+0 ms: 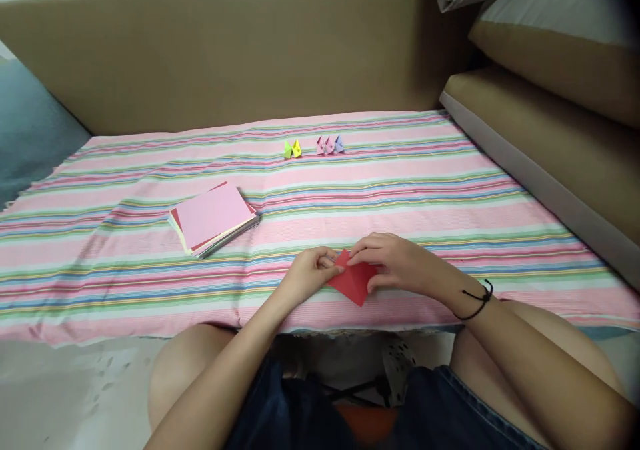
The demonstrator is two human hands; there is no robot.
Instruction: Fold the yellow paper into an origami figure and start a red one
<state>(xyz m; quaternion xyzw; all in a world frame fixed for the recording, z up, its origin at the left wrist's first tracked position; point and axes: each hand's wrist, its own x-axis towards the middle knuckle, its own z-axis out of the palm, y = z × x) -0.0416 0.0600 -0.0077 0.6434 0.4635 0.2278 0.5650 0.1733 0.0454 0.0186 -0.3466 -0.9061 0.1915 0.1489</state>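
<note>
A folded piece of red paper (354,282) lies near the front edge of a striped pink cloth (400,190). My left hand (309,273) pinches its left edge with curled fingers. My right hand (395,263) rests over its upper right side, fingertips pressing on the paper's top corner. A black cord bracelet (477,300) circles my right wrist.
A stack of coloured paper squares (214,218), pink on top, lies to the left. Small folded paper figures stand at the back: a yellow-green one (293,149) and a pink and purple group (329,145). Brown cushions (550,123) border the right side and back.
</note>
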